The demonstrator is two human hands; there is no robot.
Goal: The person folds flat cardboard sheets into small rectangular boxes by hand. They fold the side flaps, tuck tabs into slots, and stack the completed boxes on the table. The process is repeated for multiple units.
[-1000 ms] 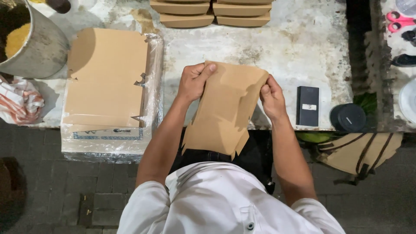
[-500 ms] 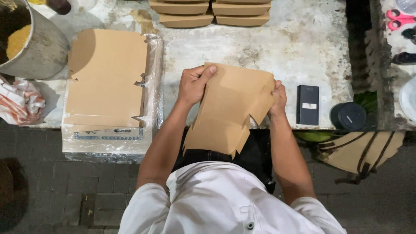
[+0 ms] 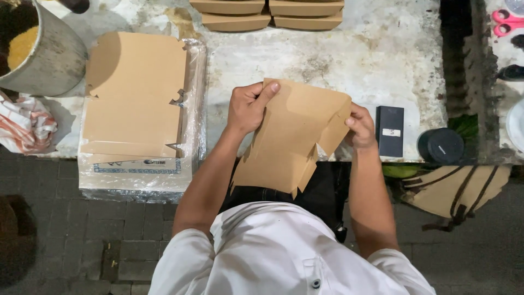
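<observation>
I hold a flat brown cardboard box blank (image 3: 292, 139) over the near edge of the worn white table (image 3: 327, 49). My left hand (image 3: 248, 106) grips its upper left edge, thumb on top. At the blank's right side my right hand (image 3: 360, 125) pinches a flap that is bent upward. The blank's lower part hangs down in front of my body.
A stack of flat brown blanks (image 3: 134, 98) in clear plastic wrap lies at the left. Folded brown boxes (image 3: 267, 13) sit at the far edge. A metal pot (image 3: 46, 54), a dark small box (image 3: 389, 131), a black round lid (image 3: 440, 145) and pink scissors (image 3: 507, 22) are around.
My right hand has shifted up along the blank's right edge and bent the side flap inward. The left hand keeps its grip in about the same place.
</observation>
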